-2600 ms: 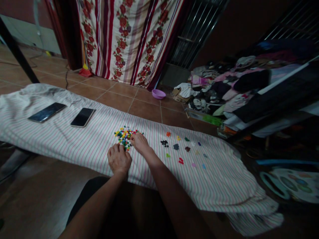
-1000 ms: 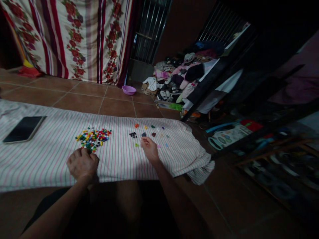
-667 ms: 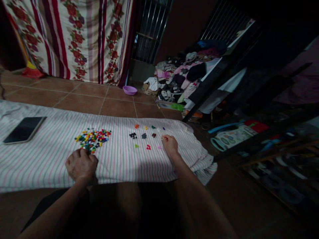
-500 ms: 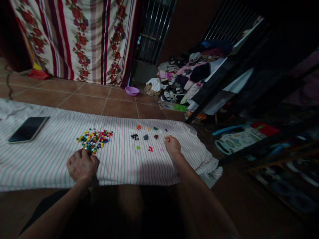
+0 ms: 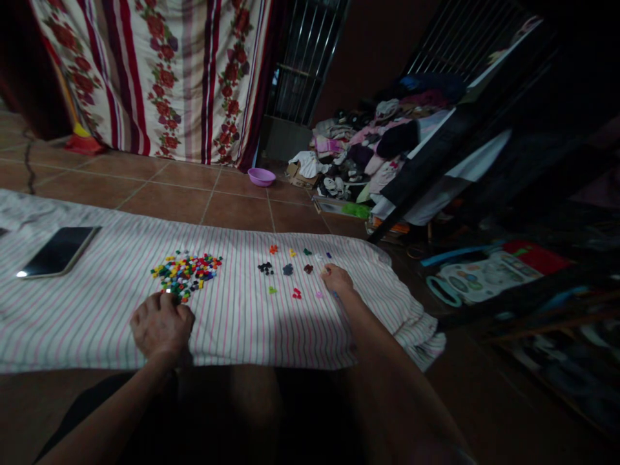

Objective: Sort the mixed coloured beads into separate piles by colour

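A mixed pile of small coloured pieces (image 5: 186, 271) lies on the striped cloth (image 5: 237, 323). My left hand (image 5: 162, 323) rests at the pile's near edge, fingers curled; what they hold, if anything, is hidden. To the right are small single-colour groups: orange (image 5: 274, 249), yellow (image 5: 292, 253), dark green (image 5: 307, 252), black (image 5: 265, 268), grey (image 5: 287, 269), brown (image 5: 309, 268), light green (image 5: 272, 290), red (image 5: 297, 294) and pink (image 5: 318, 295). Right of the brown group, my right hand (image 5: 336, 278) is closed with its fingertips low over the cloth; anything between them is too small to name.
A phone (image 5: 58, 252) lies on the cloth at the left. Beyond the cloth, a purple basin (image 5: 261, 177) stands on the tiled floor, with a heap of clothes (image 5: 368, 145) behind it. A dark slanted frame (image 5: 411, 174) rises at the right.
The whole view has shifted slightly, with things appearing a little further right. Both hands keep nearly the same places over the cloth. Small blue pieces now show beside my right wrist.
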A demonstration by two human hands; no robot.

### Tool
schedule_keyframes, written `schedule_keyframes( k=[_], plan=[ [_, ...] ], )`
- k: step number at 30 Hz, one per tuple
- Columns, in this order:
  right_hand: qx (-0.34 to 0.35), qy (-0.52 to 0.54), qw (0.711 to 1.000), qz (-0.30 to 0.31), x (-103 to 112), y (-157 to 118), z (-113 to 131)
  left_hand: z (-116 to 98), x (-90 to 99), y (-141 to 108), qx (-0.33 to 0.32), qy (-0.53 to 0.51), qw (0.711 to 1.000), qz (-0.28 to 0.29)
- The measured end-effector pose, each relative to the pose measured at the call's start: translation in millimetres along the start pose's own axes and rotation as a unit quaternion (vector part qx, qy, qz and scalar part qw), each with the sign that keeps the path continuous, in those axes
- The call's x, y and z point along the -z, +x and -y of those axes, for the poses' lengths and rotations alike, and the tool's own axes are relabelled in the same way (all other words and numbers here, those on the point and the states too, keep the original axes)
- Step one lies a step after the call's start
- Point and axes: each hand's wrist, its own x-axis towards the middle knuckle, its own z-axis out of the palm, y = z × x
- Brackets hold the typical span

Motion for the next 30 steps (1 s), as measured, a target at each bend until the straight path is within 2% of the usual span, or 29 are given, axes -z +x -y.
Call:
schedule_keyframes(
  k=[7,21,27,30],
  plan=[
    [0.021,0.01,0.999,-0.041,-7.0,7.5,-4.0,1.2,-2.5,-0.4,0.001,-0.012,1.0,-0.005],
    [0.044,0.018,0.997,-0.053,-5.9,9.0,-7.2,-0.1,0.0,-0.1,0.009,-0.016,1.0,0.001],
    [0.067,0.058,0.989,-0.117,-0.8,6.4,-9.8,2.9,-3.6,0.4,-0.001,-0.02,1.0,-0.003],
    [0.099,0.098,0.976,-0.166,2.8,0.8,-1.6,6.1,-9.2,0.8,-0.01,-0.013,1.0,-0.018]
  ],
)
